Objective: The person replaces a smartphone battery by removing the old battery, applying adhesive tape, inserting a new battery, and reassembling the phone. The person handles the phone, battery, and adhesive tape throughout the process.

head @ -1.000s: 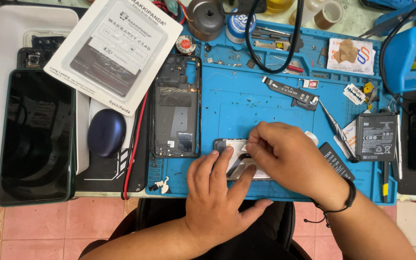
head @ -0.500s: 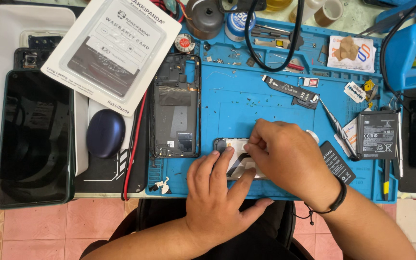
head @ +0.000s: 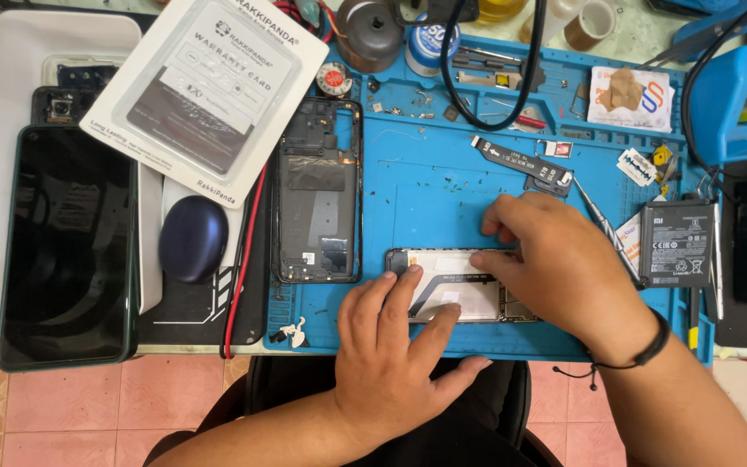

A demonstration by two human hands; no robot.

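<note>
Two bare hands work on an opened phone (head: 464, 294) that lies flat near the front edge of a blue repair mat (head: 425, 186). The left hand (head: 395, 355) rests on the lower left part of this phone, palm down and fingers spread, with the fingertips pressing on its pale inner surface – it holds the phone still but does not close around it. The right hand (head: 564, 264) covers the right end of the phone; its fingers are curled and the fingertips meet at the upper edge, as if pinching something small, but I cannot tell what is between them. A dark band sits on the right wrist.

Just left of the phone stands an empty black phone frame (head: 317, 190), upright on the mat and not touching it. Above the right hand lies a black flex cable (head: 520, 162), and to the right a dark battery (head: 676, 244) with tweezers (head: 603, 227) between it and the hand. Far left, well apart from the hands, a dark phone with a black screen (head: 67, 246) lies face up, next to a round navy case (head: 194, 238) – above these is a white card package (head: 205, 91).
</note>
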